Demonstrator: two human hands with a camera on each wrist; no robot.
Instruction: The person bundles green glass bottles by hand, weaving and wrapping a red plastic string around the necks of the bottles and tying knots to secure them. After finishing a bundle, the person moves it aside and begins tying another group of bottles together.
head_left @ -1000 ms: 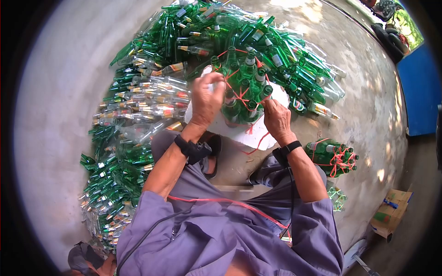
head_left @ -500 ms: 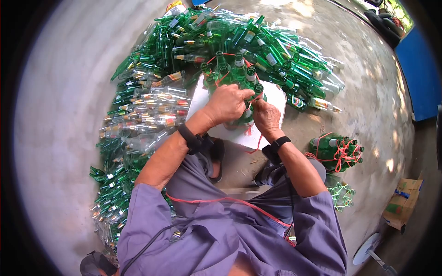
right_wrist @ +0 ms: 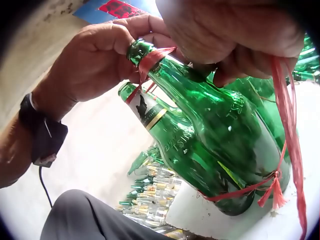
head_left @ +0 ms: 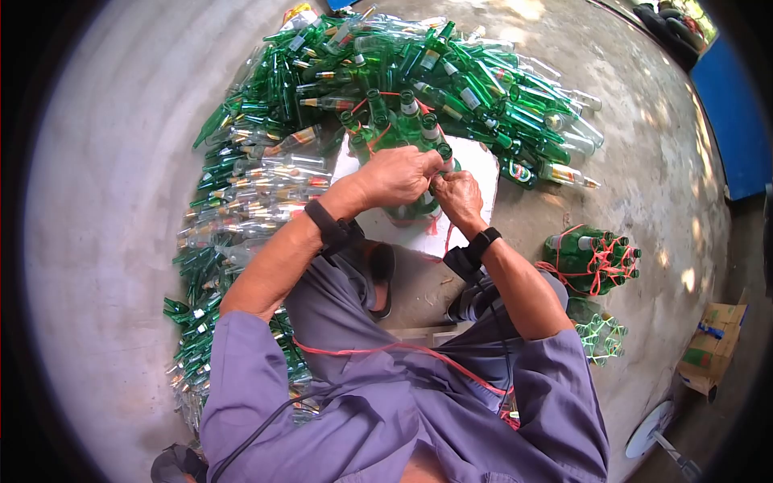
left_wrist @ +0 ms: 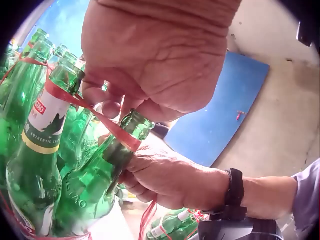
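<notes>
A bundle of upright green glass bottles [head_left: 409,125] stands in front of me, with red plastic string [right_wrist: 150,62] looped round the necks and lower bodies. My left hand [head_left: 400,174] is over the near bottle mouths, its curled fingers pinching at the string beside one neck [left_wrist: 136,125]. Just right of it, my right hand [head_left: 459,198] grips the string close to that neck. A loose length of string [right_wrist: 287,110] hangs down from the right hand. The fingertips of both hands are partly hidden. One bottle behind the near one carries a white and green label [left_wrist: 45,122].
The bundle rests on a white board [head_left: 479,165]. Heaps of green and clear bottles [head_left: 278,189] lie to the left and behind. At the right stand another tied bundle [head_left: 592,258] and a light-green-tied one [head_left: 600,338]. Red string [head_left: 394,346] crosses my lap.
My left hand has come down from beside the bundle to the near necks, meeting my right hand. The right hand has shifted a little left, keeping its hold on the string.
</notes>
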